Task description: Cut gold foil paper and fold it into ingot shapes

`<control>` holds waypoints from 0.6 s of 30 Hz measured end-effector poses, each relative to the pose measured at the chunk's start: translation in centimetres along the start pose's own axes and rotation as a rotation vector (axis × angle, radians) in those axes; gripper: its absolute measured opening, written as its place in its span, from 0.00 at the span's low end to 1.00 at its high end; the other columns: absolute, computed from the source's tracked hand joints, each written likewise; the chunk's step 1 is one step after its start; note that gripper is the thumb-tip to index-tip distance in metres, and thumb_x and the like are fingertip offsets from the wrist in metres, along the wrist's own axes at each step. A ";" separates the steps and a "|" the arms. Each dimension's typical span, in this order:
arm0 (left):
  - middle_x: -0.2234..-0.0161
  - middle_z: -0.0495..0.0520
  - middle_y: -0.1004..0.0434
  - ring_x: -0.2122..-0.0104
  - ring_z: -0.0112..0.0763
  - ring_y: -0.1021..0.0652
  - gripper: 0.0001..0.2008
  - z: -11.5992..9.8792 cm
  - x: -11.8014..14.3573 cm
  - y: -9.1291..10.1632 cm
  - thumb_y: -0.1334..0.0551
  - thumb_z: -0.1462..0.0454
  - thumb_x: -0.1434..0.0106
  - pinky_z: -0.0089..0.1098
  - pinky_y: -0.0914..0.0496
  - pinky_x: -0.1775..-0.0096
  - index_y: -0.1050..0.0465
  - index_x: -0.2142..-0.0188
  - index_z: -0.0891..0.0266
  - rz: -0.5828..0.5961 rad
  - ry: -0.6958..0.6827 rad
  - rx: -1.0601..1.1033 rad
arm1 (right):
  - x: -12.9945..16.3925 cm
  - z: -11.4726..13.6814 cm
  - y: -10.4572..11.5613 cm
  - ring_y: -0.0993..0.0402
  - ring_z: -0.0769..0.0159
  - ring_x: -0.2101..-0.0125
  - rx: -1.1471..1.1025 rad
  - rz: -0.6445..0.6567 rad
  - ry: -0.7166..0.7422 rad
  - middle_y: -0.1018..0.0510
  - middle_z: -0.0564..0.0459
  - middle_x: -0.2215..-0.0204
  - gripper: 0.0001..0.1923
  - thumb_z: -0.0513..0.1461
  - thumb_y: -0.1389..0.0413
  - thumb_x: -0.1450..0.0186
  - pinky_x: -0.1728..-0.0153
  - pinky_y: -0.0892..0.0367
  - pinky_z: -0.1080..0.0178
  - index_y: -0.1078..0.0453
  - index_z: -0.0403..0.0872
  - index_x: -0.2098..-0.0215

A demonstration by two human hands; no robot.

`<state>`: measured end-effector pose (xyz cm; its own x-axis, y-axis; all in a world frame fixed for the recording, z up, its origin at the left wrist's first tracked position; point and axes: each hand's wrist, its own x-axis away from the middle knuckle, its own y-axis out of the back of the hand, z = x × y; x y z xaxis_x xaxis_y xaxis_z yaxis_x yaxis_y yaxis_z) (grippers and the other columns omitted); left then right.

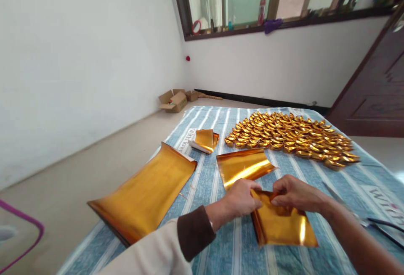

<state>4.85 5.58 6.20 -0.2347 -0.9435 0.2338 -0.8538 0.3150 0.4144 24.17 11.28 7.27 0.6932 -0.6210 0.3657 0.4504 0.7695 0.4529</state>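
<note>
Striped bedcover (221, 182) carrying, at its far end, a field of folded gold ingots (290, 134); at left, a large stack of gold foil sheets (145, 193), long axis running near-left to far-right. Loose sheet (244, 166) just beyond the hands. Worked gold sheet (280, 220) lies centre-near, long axis toward the viewer, far edge pointing at the ingots. Left hand (241, 197) and right hand (295, 193) each pinch that far edge, grips closed on it, equally near.

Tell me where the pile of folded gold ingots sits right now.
In the head view the pile of folded gold ingots lies on the striped cloth, far right, beyond both hands and past the loose gold sheet.
</note>
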 end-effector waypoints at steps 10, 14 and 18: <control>0.71 0.52 0.23 0.73 0.29 0.23 0.11 -1.6 -2.5 14.0 0.39 0.73 0.46 0.28 0.29 0.70 0.24 0.63 0.70 -0.546 0.121 0.161 | 0.1 -0.1 2.0 0.26 0.62 0.71 -0.026 -0.767 0.092 0.21 0.51 0.72 0.20 0.52 0.45 0.41 0.72 0.34 0.63 0.24 0.45 0.63; 0.72 0.52 0.25 0.72 0.32 0.22 0.12 0.2 -5.1 18.9 0.38 0.75 0.48 0.28 0.29 0.70 0.27 0.62 0.70 -0.810 0.190 0.026 | -0.5 -1.8 0.3 0.27 0.64 0.73 0.025 -0.621 0.146 0.23 0.54 0.75 0.18 0.50 0.48 0.37 0.71 0.35 0.65 0.25 0.46 0.66; 0.74 0.55 0.25 0.70 0.40 0.21 0.08 2.2 -6.4 20.1 0.36 0.74 0.50 0.31 0.29 0.70 0.27 0.67 0.68 -0.886 0.272 -0.215 | -1.4 -2.6 -2.1 0.29 0.65 0.75 0.239 -0.687 0.180 0.24 0.55 0.77 0.14 0.46 0.49 0.35 0.71 0.36 0.64 0.26 0.46 0.67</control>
<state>-11.82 17.67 11.07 0.5964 -0.8006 -0.0578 -0.5590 -0.4660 0.6859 23.72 10.95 3.75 0.3905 -0.9001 -0.1931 0.6949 0.1506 0.7032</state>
